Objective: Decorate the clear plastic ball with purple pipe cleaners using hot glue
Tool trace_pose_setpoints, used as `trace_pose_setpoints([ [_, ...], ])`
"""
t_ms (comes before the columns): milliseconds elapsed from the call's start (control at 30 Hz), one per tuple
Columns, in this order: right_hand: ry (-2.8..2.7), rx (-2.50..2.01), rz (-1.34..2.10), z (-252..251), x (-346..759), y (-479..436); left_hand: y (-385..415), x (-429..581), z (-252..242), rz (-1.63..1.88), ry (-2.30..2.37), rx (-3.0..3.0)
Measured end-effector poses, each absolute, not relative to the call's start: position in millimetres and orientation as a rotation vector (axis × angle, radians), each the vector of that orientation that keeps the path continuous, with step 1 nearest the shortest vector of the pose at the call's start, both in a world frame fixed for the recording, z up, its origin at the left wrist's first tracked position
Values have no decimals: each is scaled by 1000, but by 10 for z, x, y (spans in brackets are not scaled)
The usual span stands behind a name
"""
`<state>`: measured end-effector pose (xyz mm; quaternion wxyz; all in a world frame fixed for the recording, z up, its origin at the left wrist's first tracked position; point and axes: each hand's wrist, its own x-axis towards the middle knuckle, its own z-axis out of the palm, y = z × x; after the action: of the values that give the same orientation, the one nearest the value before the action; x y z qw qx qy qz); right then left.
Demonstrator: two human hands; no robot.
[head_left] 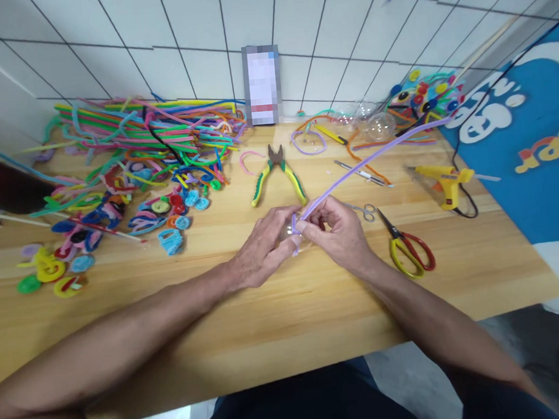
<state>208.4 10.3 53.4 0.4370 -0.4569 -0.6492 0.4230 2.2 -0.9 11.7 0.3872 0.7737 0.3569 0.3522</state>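
Between my hands is a small clear plastic ball (287,233), mostly covered by fingers. My left hand (269,244) is closed around the ball's left side, thumb at its front. A purple pipe cleaner (370,158) is wrapped over the ball, and its long free end slants up to the right. My right hand (338,234) pinches this pipe cleaner between thumb and fingers, close against the ball. Just beyond my hands lie pliers (276,171) with green and yellow handles, jaws pointing away.
Bundled pipe cleaners (157,132) and curled pieces fill the left. A phone (262,85) leans on the tiled wall. Rightward lie red-and-yellow scissors (411,251), small scissors (367,212), a craft knife (332,134), a yellow glue gun (446,183) and clear balls (380,126).
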Motion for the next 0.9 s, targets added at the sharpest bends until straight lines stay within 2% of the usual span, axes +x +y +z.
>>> trace_pose_setpoints([
  [600, -1588, -1092, 1146, 550, 2093, 111, -51, 29, 121, 913, 948, 1893],
  [800, -1324, -1276, 891, 561, 2555, 705, -51, 22, 34, 891, 995, 1842],
  [900, -1203, -1361, 877, 598, 2823, 1111, -53, 21, 16, 904, 987, 1822],
])
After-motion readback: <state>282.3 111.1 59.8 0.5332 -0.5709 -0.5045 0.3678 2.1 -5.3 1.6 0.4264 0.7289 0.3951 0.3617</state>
